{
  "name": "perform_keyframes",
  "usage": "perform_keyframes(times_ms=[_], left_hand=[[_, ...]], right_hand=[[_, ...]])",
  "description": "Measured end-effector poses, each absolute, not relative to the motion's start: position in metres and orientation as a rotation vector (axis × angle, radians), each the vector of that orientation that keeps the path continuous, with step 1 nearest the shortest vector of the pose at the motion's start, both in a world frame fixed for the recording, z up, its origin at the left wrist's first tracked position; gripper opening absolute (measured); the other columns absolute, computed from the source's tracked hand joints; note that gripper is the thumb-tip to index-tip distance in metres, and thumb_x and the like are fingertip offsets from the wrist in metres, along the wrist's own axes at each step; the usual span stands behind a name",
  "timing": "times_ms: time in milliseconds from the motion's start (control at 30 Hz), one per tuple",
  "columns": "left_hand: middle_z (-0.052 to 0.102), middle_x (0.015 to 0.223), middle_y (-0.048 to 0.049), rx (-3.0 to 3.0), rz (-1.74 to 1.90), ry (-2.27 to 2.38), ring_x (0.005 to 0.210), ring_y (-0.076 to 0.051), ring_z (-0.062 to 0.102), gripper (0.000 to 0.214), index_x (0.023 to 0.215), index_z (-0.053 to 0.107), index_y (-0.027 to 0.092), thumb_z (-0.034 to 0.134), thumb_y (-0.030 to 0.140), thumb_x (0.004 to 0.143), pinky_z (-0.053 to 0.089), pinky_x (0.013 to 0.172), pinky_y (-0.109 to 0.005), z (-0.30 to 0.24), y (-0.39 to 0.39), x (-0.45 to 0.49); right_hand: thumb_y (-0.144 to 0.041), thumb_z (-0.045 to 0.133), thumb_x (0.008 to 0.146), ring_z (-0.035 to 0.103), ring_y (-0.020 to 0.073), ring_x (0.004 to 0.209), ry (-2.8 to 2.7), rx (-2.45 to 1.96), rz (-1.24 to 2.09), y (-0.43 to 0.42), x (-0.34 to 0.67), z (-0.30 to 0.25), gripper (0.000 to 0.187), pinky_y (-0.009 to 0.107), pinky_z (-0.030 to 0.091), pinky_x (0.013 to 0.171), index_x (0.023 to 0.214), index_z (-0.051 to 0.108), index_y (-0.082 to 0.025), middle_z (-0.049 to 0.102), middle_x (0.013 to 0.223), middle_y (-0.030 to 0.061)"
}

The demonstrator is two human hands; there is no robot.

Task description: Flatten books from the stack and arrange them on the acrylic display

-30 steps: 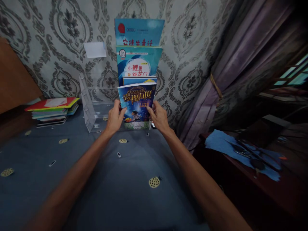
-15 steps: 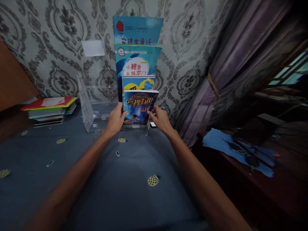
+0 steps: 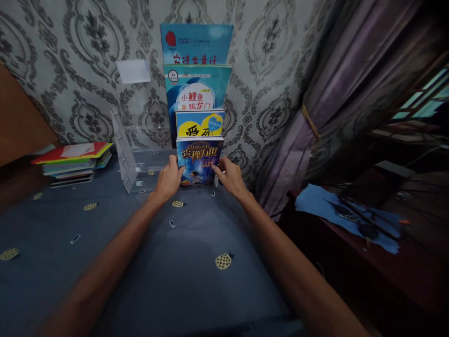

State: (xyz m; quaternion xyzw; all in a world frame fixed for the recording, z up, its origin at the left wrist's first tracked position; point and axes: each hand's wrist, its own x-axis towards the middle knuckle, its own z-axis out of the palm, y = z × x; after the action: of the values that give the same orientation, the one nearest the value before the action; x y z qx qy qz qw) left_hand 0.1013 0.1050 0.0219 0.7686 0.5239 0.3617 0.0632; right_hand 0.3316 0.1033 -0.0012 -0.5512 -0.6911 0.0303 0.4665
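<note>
A dark blue book (image 3: pixel 199 161) with gold lettering stands upright at the front right of a clear acrylic stepped rack (image 3: pixel 123 154). At its left edge is my left hand (image 3: pixel 169 177), thumb on the front and fingers behind. My right hand (image 3: pixel 229 175) grips the opposite edge, its thumb by the cover. Behind rise a yellow-and-blue book (image 3: pixel 199 123), a teal book (image 3: pixel 196 89) with a white circle, and a taller blue book (image 3: pixel 197 44), each higher than the one before it. The fingers behind the front book are partly hidden.
A pile of books (image 3: pixel 73 164) topped by a red cover lies left on the blue pineapple-print cloth (image 3: pixel 147 271). A white card (image 3: pixel 132 71) stands above the rack's left part. To the right are a tied purple curtain (image 3: pixel 298 140) and a blue cloth (image 3: pixel 315 203) with dark items.
The dark blue book has dropped lower in the rack, showing more of the yellow-and-blue book behind it. Both hands have moved slightly down with it. The view has shifted a little.
</note>
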Motion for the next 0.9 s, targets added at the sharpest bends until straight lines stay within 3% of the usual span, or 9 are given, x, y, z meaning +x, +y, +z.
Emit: perform_keyframes(times_ms=[267,400,533,800,900], left_hand=[[0.07,0.103,-0.0155,2.329,0.966,1.723,0.095,-0.03,0.07,0.035,0.128,0.034,0.016,0.044,0.031,0.098,0.05,0.081,-0.036,0.019,0.093,0.104],[0.07,0.105,-0.0184,2.391,0.76,1.841,0.096,-0.03,0.071,0.025,0.119,0.043,0.014,0.038,0.031,0.101,0.049,0.077,-0.034,0.018,0.088,0.106],[0.072,0.099,-0.0186,2.549,0.548,1.955,0.094,-0.029,0.07,0.026,0.113,0.049,0.01,0.033,0.028,0.103,0.048,0.08,-0.034,0.013,0.088,0.109],[0.072,0.098,-0.0187,2.638,0.568,1.961,0.096,-0.027,0.068,0.028,0.107,0.055,0.008,0.031,0.022,0.103,0.043,0.087,-0.036,0.003,0.09,0.11],[0.072,0.097,-0.0187,2.644,0.59,1.966,0.095,-0.027,0.068,0.027,0.105,0.055,0.009,0.031,0.02,0.102,0.043,0.086,-0.037,0.0,0.092,0.11]], right_hand=[[-0.037,0.048,0.092,0.063,0.0265,0.082,-1.556,-1.366,0.051,0.093,0.317,-0.016,0.029,0.039,0.049,0.077,0.112,0.06,-0.019,0.067,0.09,0.0102],[-0.032,0.042,0.094,0.058,0.0284,0.103,-1.551,-1.333,-0.076,0.086,0.309,-0.03,0.035,0.043,0.048,0.089,0.122,0.058,-0.018,0.059,0.111,0.0148],[-0.029,0.043,0.093,0.054,0.0291,0.11,-1.523,-1.332,-0.203,0.088,0.306,-0.044,0.043,0.048,0.047,0.096,0.133,0.052,-0.017,0.056,0.115,0.0144],[-0.036,0.037,0.099,0.043,0.0294,0.13,-1.58,-1.26,-0.099,0.096,0.301,-0.064,0.056,0.054,0.037,0.111,0.152,0.031,-0.018,0.047,0.136,0.0179],[-0.038,0.037,0.099,0.043,0.0282,0.131,-1.566,-1.252,-0.069,0.098,0.301,-0.067,0.057,0.054,0.034,0.113,0.152,0.03,-0.02,0.048,0.137,0.0165]])
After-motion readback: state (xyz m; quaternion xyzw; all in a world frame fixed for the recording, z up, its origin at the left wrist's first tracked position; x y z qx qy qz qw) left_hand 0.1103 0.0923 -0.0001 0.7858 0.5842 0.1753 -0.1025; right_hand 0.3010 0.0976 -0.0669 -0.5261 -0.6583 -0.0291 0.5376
